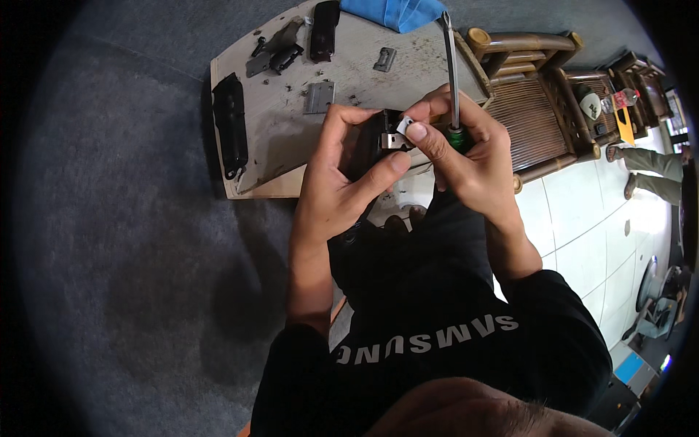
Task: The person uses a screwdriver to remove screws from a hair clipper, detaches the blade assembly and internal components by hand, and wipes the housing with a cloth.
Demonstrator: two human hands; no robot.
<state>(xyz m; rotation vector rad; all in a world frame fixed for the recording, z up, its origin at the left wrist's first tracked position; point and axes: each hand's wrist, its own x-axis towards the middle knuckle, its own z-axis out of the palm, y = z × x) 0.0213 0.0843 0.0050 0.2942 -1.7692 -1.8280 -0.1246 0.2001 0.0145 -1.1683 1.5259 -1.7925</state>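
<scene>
One device (361, 151) in half-curled left hand (329, 175) | metal end (392, 140) faces right hand (473, 162) | right thumb and forefinger pinch pale chip (403, 125) beside it | driver (451, 69) in same hand | device's long axis unclear

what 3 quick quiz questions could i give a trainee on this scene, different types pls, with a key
1. Which hand holds the screwdriver, and which holds the black device?
2. True or false: the blue cloth lies at the far edge of the table.
3. Pick one. The screwdriver's handle is: a) red, b) green, c) yellow.

Key:
1. The right hand holds the screwdriver, with a small pale piece at its thumb tip; the left hand holds the black device.
2. True.
3. b
</scene>
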